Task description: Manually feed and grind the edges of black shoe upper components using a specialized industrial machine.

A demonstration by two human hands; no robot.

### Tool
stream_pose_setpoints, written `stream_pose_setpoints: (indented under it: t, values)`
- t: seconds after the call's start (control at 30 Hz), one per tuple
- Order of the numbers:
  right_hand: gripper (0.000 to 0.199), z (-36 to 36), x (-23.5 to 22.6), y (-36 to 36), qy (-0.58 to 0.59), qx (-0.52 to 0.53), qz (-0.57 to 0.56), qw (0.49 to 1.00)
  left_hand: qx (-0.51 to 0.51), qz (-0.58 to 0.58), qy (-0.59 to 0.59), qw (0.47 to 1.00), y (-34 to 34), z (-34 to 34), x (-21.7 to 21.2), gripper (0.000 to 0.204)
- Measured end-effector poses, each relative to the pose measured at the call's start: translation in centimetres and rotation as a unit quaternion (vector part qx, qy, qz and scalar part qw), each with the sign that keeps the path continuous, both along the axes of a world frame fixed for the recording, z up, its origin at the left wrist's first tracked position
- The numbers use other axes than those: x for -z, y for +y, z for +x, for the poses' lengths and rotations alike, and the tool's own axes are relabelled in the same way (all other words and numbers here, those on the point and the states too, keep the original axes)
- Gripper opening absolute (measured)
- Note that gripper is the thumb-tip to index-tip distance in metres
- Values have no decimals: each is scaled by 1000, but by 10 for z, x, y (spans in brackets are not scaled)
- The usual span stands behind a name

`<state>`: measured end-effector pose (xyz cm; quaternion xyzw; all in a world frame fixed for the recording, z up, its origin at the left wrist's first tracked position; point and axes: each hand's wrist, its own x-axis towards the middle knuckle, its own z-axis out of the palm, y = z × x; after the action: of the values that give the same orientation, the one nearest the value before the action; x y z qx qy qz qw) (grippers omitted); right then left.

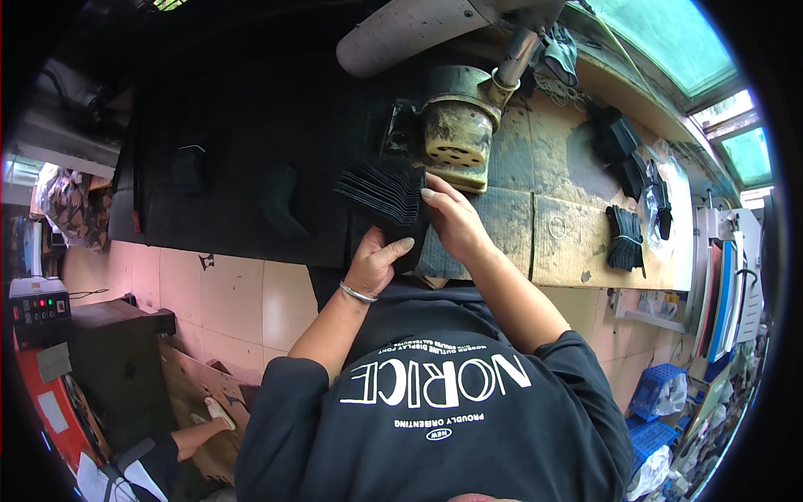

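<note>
Both my hands grip a thick stack of thin black strips [381,194], its layers fanned out toward the left over the near edge of the bench. From below, my left hand [378,266] is closed round the lower part, thumb lying across the front. At the stack's right edge, my right hand [452,219] pinches the strips between thumb and fingers. What the strips are made of cannot be made out. Just beyond my right hand stands a stained cream machine head [457,134] with holes in its lower face.
A bent black piece [283,202] and a black block [189,167] lie on the dark left side. On the cardboard-covered right side [577,222] sit a tied black bundle [625,238] and more black stacks [615,134]. Another person's foot [219,413] shows lower left, beside a control box [40,309].
</note>
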<state>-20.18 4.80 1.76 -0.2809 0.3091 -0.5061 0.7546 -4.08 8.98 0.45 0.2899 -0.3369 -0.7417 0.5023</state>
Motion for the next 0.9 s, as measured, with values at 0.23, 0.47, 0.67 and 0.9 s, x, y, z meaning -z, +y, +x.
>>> stream_pose_setpoints:
  t: [0.23,0.47,0.67,0.9]
  values:
    - [44,-25,52,8,278,-24,-93,956,-68,-43,-6,997,-58,31,-2,30]
    - [24,-29,92,45,520,-20,-282,806,-123,-119,-52,984,-143,63,-8,48]
    - [23,-26,86,43,539,2,-340,770,-137,-128,-77,979,-183,59,-31,48]
    - [25,-26,88,38,534,6,-338,775,-140,-130,-103,976,-201,41,-50,42]
